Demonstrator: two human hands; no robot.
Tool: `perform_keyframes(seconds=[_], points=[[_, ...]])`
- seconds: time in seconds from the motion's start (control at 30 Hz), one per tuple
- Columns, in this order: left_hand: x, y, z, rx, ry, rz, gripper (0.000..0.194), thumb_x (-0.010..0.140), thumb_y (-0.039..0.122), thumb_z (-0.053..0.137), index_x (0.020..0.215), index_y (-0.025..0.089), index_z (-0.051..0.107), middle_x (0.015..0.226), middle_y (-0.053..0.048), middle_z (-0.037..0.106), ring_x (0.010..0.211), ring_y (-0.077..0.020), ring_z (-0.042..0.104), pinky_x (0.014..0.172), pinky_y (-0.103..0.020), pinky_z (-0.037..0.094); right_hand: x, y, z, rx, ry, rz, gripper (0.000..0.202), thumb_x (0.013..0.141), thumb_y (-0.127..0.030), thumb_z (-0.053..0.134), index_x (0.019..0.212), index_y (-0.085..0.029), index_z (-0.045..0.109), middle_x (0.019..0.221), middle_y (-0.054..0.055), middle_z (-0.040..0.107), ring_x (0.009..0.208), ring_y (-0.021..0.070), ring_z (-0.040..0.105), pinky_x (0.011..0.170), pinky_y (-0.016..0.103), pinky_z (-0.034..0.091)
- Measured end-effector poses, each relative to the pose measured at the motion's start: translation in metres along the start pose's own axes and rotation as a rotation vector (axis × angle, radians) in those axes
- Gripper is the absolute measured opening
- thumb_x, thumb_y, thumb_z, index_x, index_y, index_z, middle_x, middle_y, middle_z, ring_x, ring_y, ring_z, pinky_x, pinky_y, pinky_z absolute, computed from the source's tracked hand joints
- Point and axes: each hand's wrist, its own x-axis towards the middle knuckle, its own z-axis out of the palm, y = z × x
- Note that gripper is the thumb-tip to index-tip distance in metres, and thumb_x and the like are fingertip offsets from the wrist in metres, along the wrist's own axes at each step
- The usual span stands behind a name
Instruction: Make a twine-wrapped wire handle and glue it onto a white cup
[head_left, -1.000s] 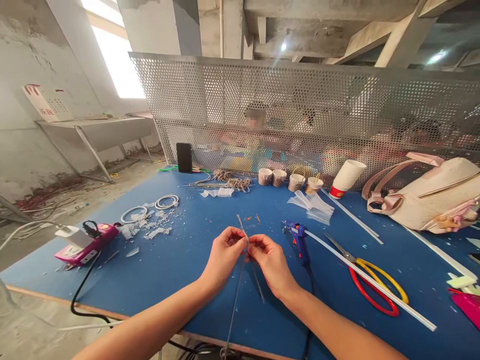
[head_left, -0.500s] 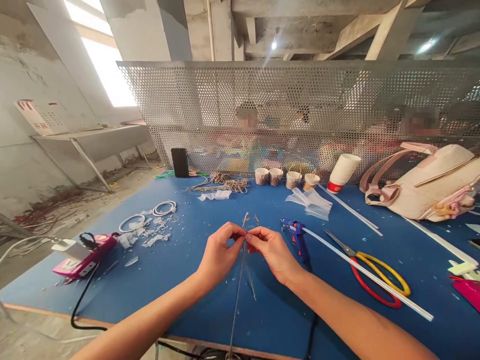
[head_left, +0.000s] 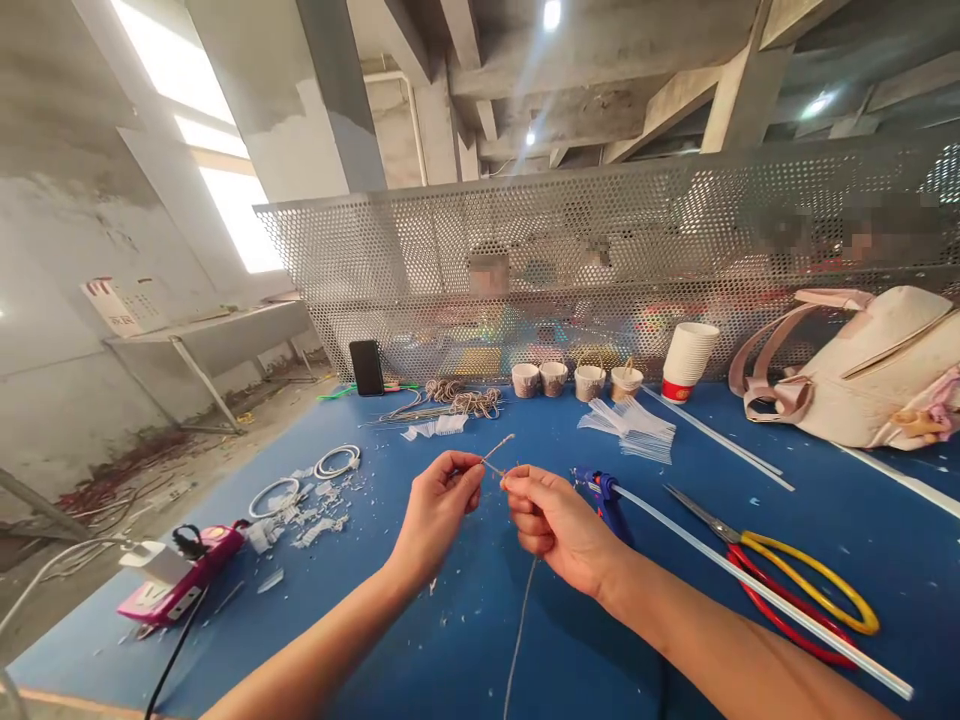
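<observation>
Over the middle of the blue table, my left hand (head_left: 439,500) pinches a thin greyish cord (head_left: 523,625) close to its end. A stiff-looking tip of it sticks out up and to the right past my fingers. Just to the right, my right hand (head_left: 559,525) pinches the same strand between thumb and forefinger, with the other fingers curled in. A short stretch of cord spans the small gap between the hands. The rest hangs from below my right hand toward the table's front edge. A blue glue gun (head_left: 611,505) with a long clear glue stick (head_left: 720,560) lies beside my right hand.
Scissors (head_left: 795,590) with red and yellow handles lie at right. Behind stand small cups (head_left: 553,380), stacked paper cups (head_left: 690,360), cord bundles (head_left: 472,400), a phone (head_left: 367,368) and a backpack (head_left: 877,380). A pink power strip (head_left: 184,590) sits at left. People are behind the perforated screen (head_left: 420,250).
My hands have moved slightly apart, and the right hand has turned with its fingers curled. The cord now hangs from the right hand instead of running straight down between both. The view has tilted up.
</observation>
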Motion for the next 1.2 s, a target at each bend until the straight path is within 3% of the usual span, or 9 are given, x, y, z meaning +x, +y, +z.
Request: perform_keyframes(seconds=[0.27,0.57,0.83,0.97,1.2], points=[[0.005,-0.017,-0.003,-0.036,-0.064,-0.058,0.027,0.072,0.042,0.066,0.074,0.016,0.060,0.052,0.008,0.040,0.048,-0.0071,0.033,0.046,-0.021,0.025,0.002,0.011,-0.008,-0.086,0.080,-0.062,0.025,0.065,-0.034,0.070,0.070,-0.019,0.050,0.048,-0.013,0.029,0.040,0.0027,0.015,0.039,0.020,0.008],[0.002,-0.034,-0.007,-0.325,-0.241,-0.481,0.031,0.067,0.037,0.071,0.064,0.016,0.049,0.055,0.008,0.034,0.042,-0.0022,0.021,0.041,-0.019,0.011,0.011,0.031,-0.025,-0.217,0.212,-0.050,0.024,0.064,-0.038,0.067,0.068,-0.018,0.054,0.044,-0.013,0.030,0.039,0.0044,0.019,0.040,0.021,0.013],[0.001,-0.041,-0.008,-0.377,-0.294,-0.671,0.027,0.068,0.033,0.070,0.066,0.016,0.048,0.051,0.009,0.035,0.039,-0.0009,0.018,0.039,-0.018,0.008,0.017,0.042,-0.037,-0.283,0.231,0.021,0.026,0.069,-0.042,0.065,0.070,-0.018,0.055,0.044,-0.012,0.031,0.041,0.0053,0.022,0.041,0.021,0.015],[0.003,-0.045,-0.010,-0.359,-0.307,-0.683,0.027,0.071,0.031,0.068,0.066,0.017,0.047,0.051,0.010,0.031,0.041,-0.0013,0.016,0.040,-0.018,0.008,0.017,0.047,-0.041,-0.313,0.226,0.031,0.026,0.073,-0.043,0.063,0.070,-0.019,0.055,0.045,-0.012,0.030,0.041,0.0059,0.022,0.041,0.022,0.016],[0.002,-0.050,-0.009,-0.205,-0.262,-0.550,0.029,0.075,0.040,0.065,0.068,0.018,0.048,0.045,0.011,0.028,0.042,-0.0035,0.018,0.040,-0.019,0.014,0.016,0.047,-0.042,-0.362,0.227,0.017,0.022,0.075,-0.039,0.062,0.073,-0.018,0.056,0.048,-0.011,0.032,0.042,0.0060,0.026,0.040,0.021,0.020]])
